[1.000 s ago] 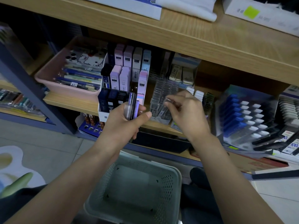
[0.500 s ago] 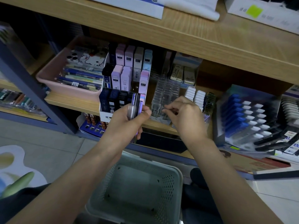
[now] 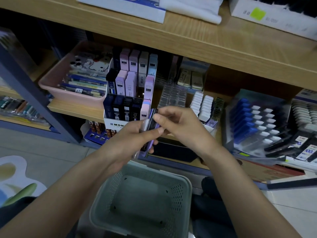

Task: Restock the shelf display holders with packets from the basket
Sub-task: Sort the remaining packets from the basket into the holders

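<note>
Packets (image 3: 151, 127) sit fanned in the left hand (image 3: 130, 136); right hand (image 3: 178, 124) pinches 1 edge, best drawn straight out.

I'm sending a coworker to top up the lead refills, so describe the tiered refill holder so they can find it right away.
Under the long wooden shelf, look just right of the pink tray of pens. The white tiered holder stands there, stepped in three rows of upright slim cases, dark ones in front and pastel pink and lilac behind. Unlike the clear racks to its right, its front shows bold dark lettering.

Bare forearms, dark trousers (image 3: 212, 212), no sleeves
</note>
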Demonstrator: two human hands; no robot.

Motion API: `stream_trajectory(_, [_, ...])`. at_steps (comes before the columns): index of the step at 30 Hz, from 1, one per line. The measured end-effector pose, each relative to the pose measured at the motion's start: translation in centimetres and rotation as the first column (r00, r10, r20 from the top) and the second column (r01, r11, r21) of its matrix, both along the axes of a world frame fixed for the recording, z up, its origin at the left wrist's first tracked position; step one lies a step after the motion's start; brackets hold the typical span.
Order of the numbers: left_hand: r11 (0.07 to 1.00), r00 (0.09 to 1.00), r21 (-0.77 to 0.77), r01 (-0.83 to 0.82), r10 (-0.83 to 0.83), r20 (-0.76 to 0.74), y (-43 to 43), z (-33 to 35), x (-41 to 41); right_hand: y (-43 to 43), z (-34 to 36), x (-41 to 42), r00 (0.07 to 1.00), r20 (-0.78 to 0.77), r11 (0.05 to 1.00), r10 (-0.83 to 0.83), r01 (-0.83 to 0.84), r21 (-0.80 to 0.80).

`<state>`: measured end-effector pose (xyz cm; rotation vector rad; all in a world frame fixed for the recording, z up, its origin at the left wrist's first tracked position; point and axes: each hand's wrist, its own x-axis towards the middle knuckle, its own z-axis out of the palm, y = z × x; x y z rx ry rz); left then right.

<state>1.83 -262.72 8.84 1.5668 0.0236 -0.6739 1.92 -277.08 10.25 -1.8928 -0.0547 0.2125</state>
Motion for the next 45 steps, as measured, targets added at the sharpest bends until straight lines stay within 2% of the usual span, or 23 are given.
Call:
stream_trajectory(3, [0.997,0.999,-0.078,0.029,-0.032,-0.041,0.0,0.6,-0.2,-0.9,1.0,-0.2,0.995,-0.099,0.987,-0.017,0.033,0.155])
stream_trajectory(8, [0.983,0.993,-0.169,-0.072,0.055,-0.105,-0.2,1.0,0.1,-3.4,1.7,-0.4,0.983,-0.074,0.96,-0.167,0.179,0.215])
stream_trajectory(10, [0.983,0.994,-0.159,-0.089,0.078,-0.077,-0.2,0.8,0.1,-4.1,1.8,-0.8,0.975,-0.075,0.95,-0.207,0.219,0.224])
stream_trajectory(12, [0.983,0.992,-0.138,-0.122,0.123,-0.006,-0.5,0.4,0.2,-4.6,1.7,-1.4,0.98,-0.061,0.968,-0.188,0.195,0.155])
stream_trajectory(16, [0.976,0.963,-0.072,-0.204,0.213,0.164,-1.0,-0.2,0.2,-4.6,0.4,-2.6,1.0,-0.022,0.98,-0.01,0.006,-0.198])
stream_trajectory(18, [0.978,0.952,-0.075,-0.193,0.205,0.226,-1.5,-0.2,0.0,-3.8,-0.3,-3.1,0.998,0.0,0.97,0.062,-0.06,-0.234])
stream_trajectory(20, [0.982,0.944,-0.099,-0.16,0.181,0.276,-2.3,0.1,-0.5,-3.1,-0.7,-3.5,0.997,0.038,0.974,0.069,-0.059,-0.22])
stream_trajectory(24, [0.989,0.885,-0.108,-0.103,0.14,0.444,-3.2,0.8,-1.3,-3.5,-0.6,-3.7,0.996,0.089,0.984,0.012,0.004,-0.176])
stream_trajectory(28, [0.993,0.851,-0.069,-0.091,0.114,0.512,-3.6,1.1,-1.5,-4.8,-0.4,-4.4,0.976,0.207,0.979,-0.073,0.11,-0.172])
stream_trajectory(33, [0.989,0.861,-0.052,-0.135,0.143,0.487,-4.2,0.5,-1.1,-9.4,-0.2,-4.4,0.874,0.376,0.901,-0.308,0.395,-0.18])
stream_trajectory(37, [0.993,0.884,-0.051,-0.11,0.121,0.452,-5.3,-0.1,-1.5,-11.5,-0.3,-4.2,0.78,0.417,0.827,-0.466,0.552,-0.108])
stream_trajectory(39, [0.993,0.894,-0.056,-0.105,0.119,0.432,-5.8,-0.4,-1.7,-11.6,-0.7,-4.0,0.762,0.449,0.808,-0.467,0.574,-0.133])
stream_trajectory(45, [0.992,0.908,-0.044,-0.118,0.125,0.4,-6.6,-1.0,-1.7,-11.8,-2.7,-3.0,0.784,0.47,0.806,-0.404,0.549,-0.222])
